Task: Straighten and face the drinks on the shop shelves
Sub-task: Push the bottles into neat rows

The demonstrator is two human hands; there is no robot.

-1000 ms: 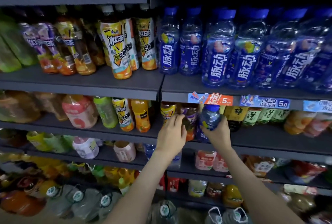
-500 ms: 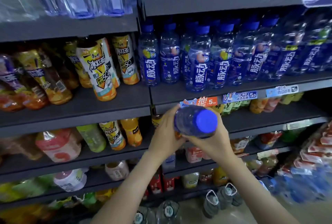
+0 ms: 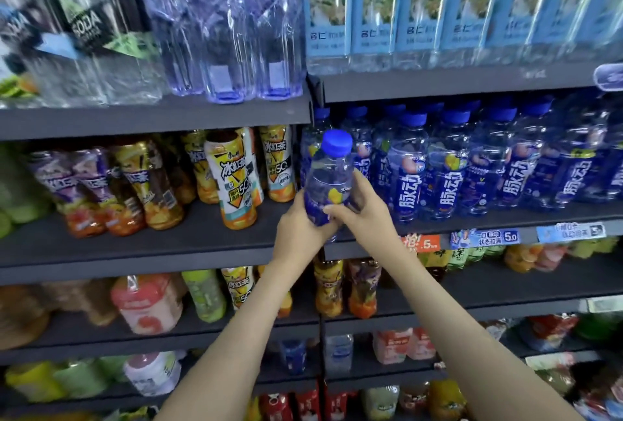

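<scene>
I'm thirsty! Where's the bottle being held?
The bottle is mid-picture in the head view, gripped by the left hand and right hand, at the left end of the blue row, right of the iced teas.

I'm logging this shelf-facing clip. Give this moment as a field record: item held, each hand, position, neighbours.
item held: clear plastic bottle with blue cap and blue label
left hand: grips the bottle's lower part
right hand: curls round its label
position: roughly upright, before the left end of the matching blue-capped bottle row
neighbours: yellow-labelled tea bottles on the shelf to its left
</scene>
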